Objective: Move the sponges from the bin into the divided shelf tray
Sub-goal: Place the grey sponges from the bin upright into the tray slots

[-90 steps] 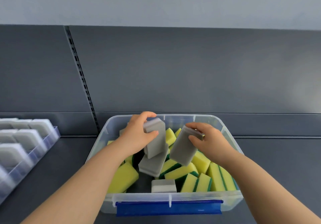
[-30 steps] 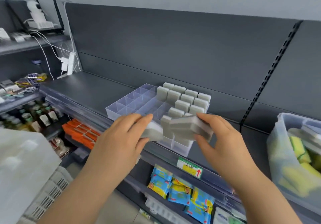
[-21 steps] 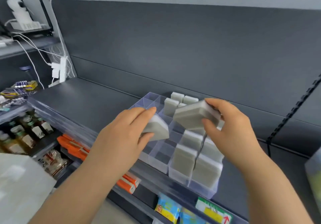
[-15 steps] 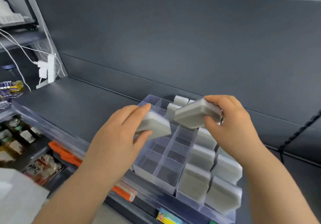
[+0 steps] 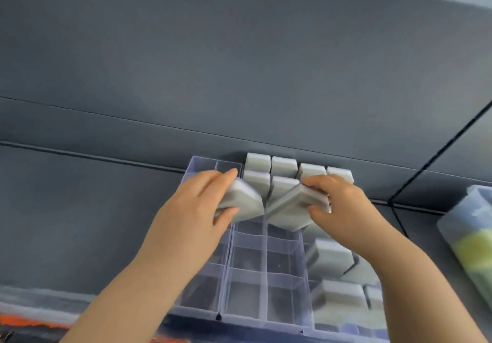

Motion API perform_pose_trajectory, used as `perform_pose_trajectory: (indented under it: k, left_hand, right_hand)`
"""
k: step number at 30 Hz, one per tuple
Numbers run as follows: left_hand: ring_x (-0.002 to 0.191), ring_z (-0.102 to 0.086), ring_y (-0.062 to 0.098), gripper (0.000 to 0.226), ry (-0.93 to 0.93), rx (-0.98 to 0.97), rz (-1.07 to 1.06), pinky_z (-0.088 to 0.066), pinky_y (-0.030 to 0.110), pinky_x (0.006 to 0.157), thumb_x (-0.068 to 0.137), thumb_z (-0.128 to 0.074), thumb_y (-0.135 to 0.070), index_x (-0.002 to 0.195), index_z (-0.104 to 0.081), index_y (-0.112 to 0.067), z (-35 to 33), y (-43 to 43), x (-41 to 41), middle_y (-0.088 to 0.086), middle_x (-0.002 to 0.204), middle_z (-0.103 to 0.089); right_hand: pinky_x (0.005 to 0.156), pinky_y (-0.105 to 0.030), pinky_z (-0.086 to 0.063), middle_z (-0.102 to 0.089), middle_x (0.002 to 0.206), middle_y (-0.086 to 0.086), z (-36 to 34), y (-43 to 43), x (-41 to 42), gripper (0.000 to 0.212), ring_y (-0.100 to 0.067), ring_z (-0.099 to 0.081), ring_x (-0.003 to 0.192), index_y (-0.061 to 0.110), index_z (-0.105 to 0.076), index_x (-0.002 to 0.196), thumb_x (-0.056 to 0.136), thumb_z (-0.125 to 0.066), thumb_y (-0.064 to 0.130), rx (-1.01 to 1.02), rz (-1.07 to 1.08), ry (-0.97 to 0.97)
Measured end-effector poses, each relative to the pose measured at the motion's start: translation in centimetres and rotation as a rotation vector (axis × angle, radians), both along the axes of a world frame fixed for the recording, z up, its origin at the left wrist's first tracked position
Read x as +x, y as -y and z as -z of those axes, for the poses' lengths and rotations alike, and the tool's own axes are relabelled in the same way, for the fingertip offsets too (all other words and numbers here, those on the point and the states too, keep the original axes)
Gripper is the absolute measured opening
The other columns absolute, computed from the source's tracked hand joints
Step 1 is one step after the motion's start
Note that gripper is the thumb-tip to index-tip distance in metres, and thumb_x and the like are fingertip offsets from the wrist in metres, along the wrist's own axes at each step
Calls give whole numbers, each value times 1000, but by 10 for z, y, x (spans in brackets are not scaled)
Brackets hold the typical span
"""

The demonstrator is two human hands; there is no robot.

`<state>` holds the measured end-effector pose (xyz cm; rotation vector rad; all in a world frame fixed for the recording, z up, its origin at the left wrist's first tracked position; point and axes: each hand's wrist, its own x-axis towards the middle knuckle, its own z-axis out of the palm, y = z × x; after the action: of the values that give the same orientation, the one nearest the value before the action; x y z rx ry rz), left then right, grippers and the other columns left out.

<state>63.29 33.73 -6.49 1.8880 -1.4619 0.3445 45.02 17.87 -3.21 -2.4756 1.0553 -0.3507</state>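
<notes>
Head view: grey, blocky sponges [image 5: 241, 204], perhaps two-layered.

Left hand [image 5: 194, 209] and right hand [image 5: 343, 207] both grip, fingers curled.

Soft even light, blurred edges

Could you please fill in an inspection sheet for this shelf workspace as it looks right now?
Surface: dark grey shelf carrying tray and bin.
Job's things: clear divided tray; stored sponges stand in its back rows and right columns; middle compartments empty; bin at right edge, blurred.
Clutter: blurred orange items below the shelf front.
Grips: left hand holds left sponge; right hand holds right sponge; both tilted over the tray.
Cables: nothing seen.
Surroundings: grey back panel; dark upright.
</notes>
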Motion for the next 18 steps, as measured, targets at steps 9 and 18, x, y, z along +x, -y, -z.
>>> perform_pose_trajectory:
  k: [9, 18]
  left_hand:
    - [95, -49, 10, 54, -4, 12, 158, -49, 26, 69, 73, -76, -19, 124, -59, -15, 4, 17, 37, -3, 109, -61]
    - [94, -49, 13, 53, -5, -6, 201, -54, 34, 64, 75, -77, -20, 124, -56, -18, 9, 27, 38, -3, 109, -60]
  right_hand:
    - [73, -10, -25, -46, 128, 1, 4, -8, 25, 46, -11, -41, 94, 20, -49, 128, 85, -52, 6, -58, 126, -132]
    - [78, -18, -31, -43, 131, 5, 2, -10, 34, 46, -17, -43, 116, 25, -47, 130, 87, -49, 11, -60, 111, -233]
